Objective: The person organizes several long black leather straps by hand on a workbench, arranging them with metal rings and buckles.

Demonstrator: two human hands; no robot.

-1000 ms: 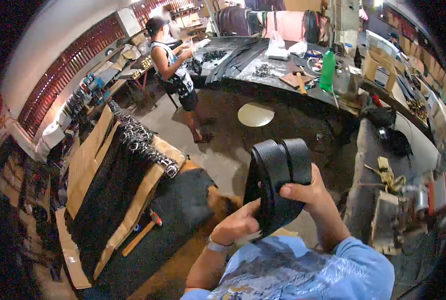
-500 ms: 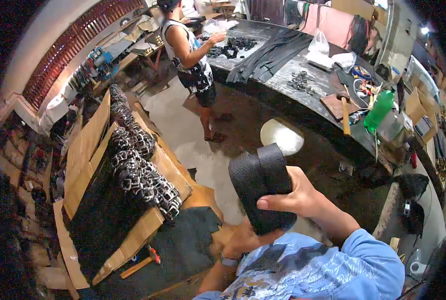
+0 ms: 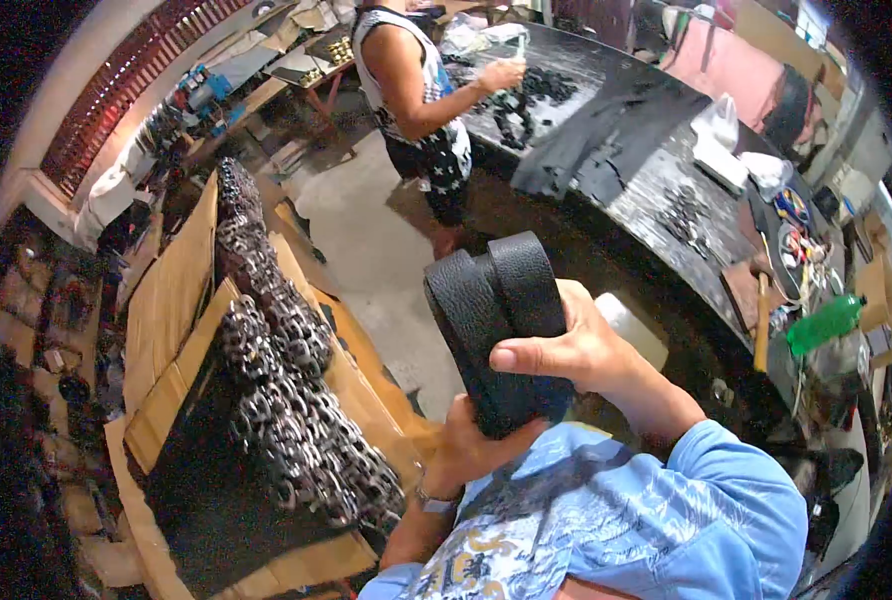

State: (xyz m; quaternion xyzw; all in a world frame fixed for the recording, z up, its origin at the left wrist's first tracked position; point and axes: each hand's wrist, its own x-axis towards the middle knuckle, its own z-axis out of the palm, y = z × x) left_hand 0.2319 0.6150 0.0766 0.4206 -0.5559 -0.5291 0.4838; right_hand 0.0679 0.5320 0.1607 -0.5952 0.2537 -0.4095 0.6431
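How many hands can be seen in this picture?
3. Right hand and left hand grip the black strap, centre; a co-worker's hand is over the bench, top. Their other hand is hidden.

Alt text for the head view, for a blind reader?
Two hands hold folded black leather straps: the right hand grips the middle, the left hand the lower end. At left, a pile of buckled belts lies on cardboard; beyond, another person stands at a dark workbench.
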